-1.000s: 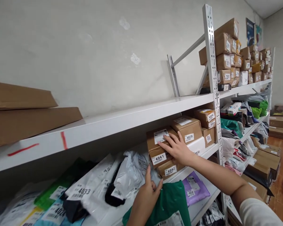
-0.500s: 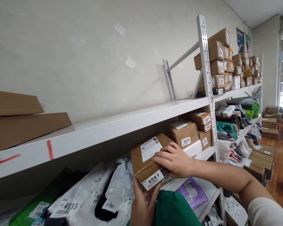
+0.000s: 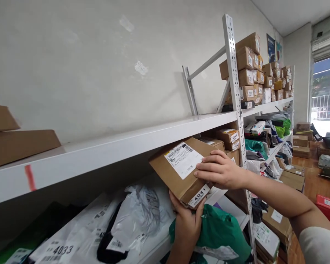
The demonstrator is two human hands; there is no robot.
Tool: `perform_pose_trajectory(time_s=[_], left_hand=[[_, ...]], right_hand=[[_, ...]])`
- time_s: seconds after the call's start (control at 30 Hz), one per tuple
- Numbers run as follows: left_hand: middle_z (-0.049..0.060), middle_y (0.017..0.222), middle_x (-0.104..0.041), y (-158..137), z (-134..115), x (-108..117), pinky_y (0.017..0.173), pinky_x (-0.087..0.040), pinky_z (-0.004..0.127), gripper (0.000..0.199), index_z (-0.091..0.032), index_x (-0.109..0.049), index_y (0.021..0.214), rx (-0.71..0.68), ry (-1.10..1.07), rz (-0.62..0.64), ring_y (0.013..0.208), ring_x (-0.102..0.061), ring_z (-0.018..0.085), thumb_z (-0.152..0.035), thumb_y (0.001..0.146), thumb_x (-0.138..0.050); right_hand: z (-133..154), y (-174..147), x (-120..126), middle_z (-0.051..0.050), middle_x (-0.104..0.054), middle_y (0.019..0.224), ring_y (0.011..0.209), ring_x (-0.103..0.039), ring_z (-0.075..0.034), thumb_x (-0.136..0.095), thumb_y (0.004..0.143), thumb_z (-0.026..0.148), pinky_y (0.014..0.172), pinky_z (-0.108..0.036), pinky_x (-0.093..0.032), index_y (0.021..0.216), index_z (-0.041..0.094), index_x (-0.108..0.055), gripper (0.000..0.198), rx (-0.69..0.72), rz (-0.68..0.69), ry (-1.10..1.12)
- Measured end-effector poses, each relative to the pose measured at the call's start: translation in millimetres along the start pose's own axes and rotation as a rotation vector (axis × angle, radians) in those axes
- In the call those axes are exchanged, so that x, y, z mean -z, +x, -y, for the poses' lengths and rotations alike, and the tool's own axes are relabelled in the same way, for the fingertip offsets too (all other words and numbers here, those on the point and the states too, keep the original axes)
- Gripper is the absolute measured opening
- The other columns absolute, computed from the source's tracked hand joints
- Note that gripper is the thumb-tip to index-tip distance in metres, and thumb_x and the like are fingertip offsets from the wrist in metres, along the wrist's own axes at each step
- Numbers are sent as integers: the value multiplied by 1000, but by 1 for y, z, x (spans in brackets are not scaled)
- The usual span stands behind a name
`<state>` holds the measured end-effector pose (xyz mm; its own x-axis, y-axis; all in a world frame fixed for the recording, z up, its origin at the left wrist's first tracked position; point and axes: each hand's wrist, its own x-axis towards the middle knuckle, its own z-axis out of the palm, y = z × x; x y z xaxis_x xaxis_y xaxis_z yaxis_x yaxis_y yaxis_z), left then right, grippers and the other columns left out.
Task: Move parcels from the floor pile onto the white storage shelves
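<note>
A brown cardboard box [image 3: 165, 167] with a white shipping label and a sticker reading 4041 is tilted at the front of the middle shelf. My left hand [image 3: 186, 222] grips its lower front edge from below, fingers partly hidden under it. My right hand [image 3: 222, 170] presses its fingers on the box's right side, by the label. A stuffed green bag [image 3: 221, 231] sits right beside my left wrist; whether that arm supports it I cannot tell. Behind the box, more cartons [image 3: 230, 136] marked 4044 and 4045 are stacked on the shelf.
White and grey mailer bags [image 3: 143, 211], one marked 4033, lie left on the middle shelf. The upper shelf edge [image 3: 112, 150] runs just above the box. A perforated post [image 3: 233, 73] rises at right, with boxes [image 3: 247, 58] beyond it. Red box [image 3: 328, 207] on floor.
Both hands have lifted and tilted the 4041 box, turning its label more toward me. It now covers the 4039 carton's front. The green bag shows more fully and the view has swung right.
</note>
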<state>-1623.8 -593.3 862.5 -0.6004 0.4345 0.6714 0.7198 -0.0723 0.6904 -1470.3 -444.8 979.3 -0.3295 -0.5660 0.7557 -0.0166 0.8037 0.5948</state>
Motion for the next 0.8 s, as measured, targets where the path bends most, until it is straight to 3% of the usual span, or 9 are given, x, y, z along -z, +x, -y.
perform_pose_trajectory(time_s=[0.1,0.2,0.3,0.4,0.53,0.6,0.67,0.73,0.8], left_hand=[[33,148,-52,14,-23,10,100,-56,50,117,-9,-3,160,8,8,101,132,-59,39,-69,80,-64],[29,140,-61,33,-50,20,96,-58,51,118,-11,0,162,-18,35,215,125,-64,39,-68,80,-64],[28,132,-67,43,-65,23,94,-59,52,120,-9,-1,162,-1,42,229,122,-66,41,-66,77,-64],[25,134,-66,37,-58,27,91,-60,49,123,-11,1,162,64,10,224,123,-66,40,-65,75,-66],[21,132,-69,21,-27,42,88,-61,44,131,-13,2,163,209,-61,206,113,-71,37,-67,68,-71],[17,120,-75,18,-14,50,85,-61,44,131,-14,2,163,279,-25,215,104,-74,36,-68,67,-69],[9,93,-79,19,-7,55,77,-59,43,128,-13,3,163,317,84,264,90,-76,36,-72,69,-62],[0,64,-70,23,-5,57,68,-54,41,125,-9,3,162,325,194,316,73,-74,35,-75,72,-52],[-6,50,-56,30,-4,56,64,-50,40,124,-6,2,162,332,255,337,61,-69,35,-76,72,-45]], right_hand=[[-12,1,5,-12,-70,124,116,-56,-25,-57,90,27,102,-43,-43,138,16,-50,49,-110,34,145],[-23,-2,7,-15,-65,126,114,-57,-28,-61,85,33,97,-47,-46,142,17,-43,62,-247,-9,247],[-26,-5,7,-15,-64,125,113,-57,-29,-64,84,34,96,-48,-45,143,20,-41,65,-311,-56,279],[-19,-5,0,-15,-64,126,114,-56,-29,-63,84,34,98,-47,-43,144,19,-41,66,-260,-45,269],[1,-7,-29,-15,-64,133,118,-51,-30,-61,85,33,101,-47,-38,149,17,-41,69,-182,153,239],[12,-11,-51,-15,-64,135,117,-50,-30,-64,82,32,102,-46,-38,150,14,-43,73,-183,272,242],[20,-16,-72,-16,-64,135,114,-50,-30,-69,80,33,100,-46,-39,150,12,-44,77,-207,361,247],[26,-21,-89,-17,-63,137,112,-50,-29,-73,79,35,99,-45,-40,149,11,-45,80,-248,411,238],[29,-25,-99,-17,-61,140,115,-50,-29,-76,78,33,99,-44,-41,151,11,-43,83,-288,419,220]])
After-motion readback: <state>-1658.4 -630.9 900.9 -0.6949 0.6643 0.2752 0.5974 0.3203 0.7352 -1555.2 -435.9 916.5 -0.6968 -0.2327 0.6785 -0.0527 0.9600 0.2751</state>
